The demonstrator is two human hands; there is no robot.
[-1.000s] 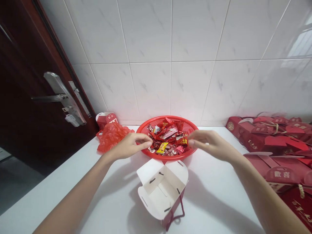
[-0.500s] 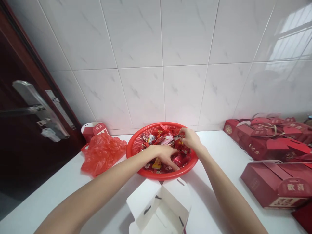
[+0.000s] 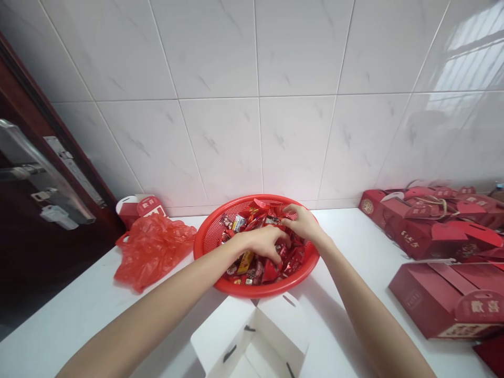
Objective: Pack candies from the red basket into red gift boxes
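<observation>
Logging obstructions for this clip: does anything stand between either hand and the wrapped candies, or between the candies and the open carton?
Nothing visible blocks the left hand or right hand from the wrapped candies. Toward the open carton, the only visible barrier is the near rim of the red perforated basket.

Seemingly a home (tiled wall (image 3: 220,147), lever-handled door (image 3: 43,252))

A dark door (image 3: 27,252) with a metal handle (image 3: 19,172) fills the left edge. Pale veined wall tiles (image 3: 220,142) span the top, reflecting light at upper right. A crumpled red plastic bag (image 3: 151,249) lies left of centre.
</observation>
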